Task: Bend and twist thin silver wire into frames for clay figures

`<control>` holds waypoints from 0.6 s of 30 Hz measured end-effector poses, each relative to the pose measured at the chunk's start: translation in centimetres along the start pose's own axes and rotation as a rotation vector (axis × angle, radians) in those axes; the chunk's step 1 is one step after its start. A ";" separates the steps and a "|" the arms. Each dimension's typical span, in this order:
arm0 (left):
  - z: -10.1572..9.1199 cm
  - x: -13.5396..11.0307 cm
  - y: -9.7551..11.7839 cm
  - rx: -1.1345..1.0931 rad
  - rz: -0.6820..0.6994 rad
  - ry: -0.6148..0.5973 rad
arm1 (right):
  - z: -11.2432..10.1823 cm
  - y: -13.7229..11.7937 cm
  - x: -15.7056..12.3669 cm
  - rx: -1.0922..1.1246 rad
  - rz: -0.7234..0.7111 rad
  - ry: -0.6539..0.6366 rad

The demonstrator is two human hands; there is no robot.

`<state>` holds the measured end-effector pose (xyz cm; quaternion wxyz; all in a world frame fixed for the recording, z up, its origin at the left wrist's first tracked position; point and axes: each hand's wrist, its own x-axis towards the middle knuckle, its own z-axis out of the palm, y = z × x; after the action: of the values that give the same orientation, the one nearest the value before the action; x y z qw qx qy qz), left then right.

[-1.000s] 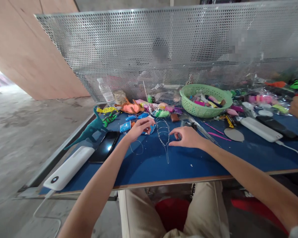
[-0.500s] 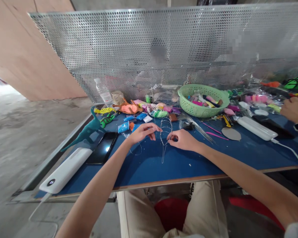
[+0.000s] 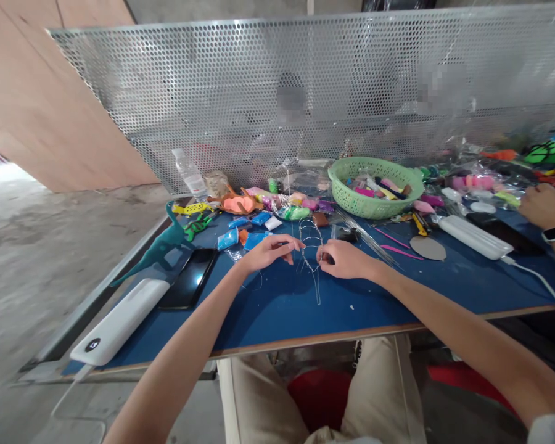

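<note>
Between my hands, above the blue table [image 3: 277, 314], is a thin wire frame [image 3: 315, 280] with a twisted outline, curved cross pieces and a narrow loop pointing down toward me. My right hand [image 3: 345, 259] pinches its right side with thumb and fingers. On the other side, my left hand [image 3: 274, 253] has its thumb and forefinger closed at the left edge of the frame. A loose thin wire curls on the table under my left hand. Blue packets [image 3: 228, 239] lie just beyond that hand.
A green basket [image 3: 357, 202] of craft pieces stands behind, near metal wires [image 3: 367, 237] and pink tools [image 3: 401, 251]. At left are a phone [image 3: 189, 279], a white power bank [image 3: 120, 320] and a teal dinosaur figure [image 3: 160, 246]. Another person's hand [image 3: 543, 206] is at far right.
The wire frame has turned slightly, its lower loop swinging to the right. My right hand has shifted a little right, and my left hand has moved slightly right along with the frame.
</note>
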<state>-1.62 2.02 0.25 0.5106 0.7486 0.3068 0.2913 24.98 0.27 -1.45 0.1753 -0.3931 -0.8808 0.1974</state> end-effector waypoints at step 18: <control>-0.7 -0.2 0.5 0.091 0.087 0.205 | -3.9 2.7 -0.6 0.148 0.093 -0.193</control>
<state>-2.16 2.14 0.94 0.4290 0.7499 0.3376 0.3738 28.89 2.30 0.53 0.1090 -0.3987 -0.8575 0.3065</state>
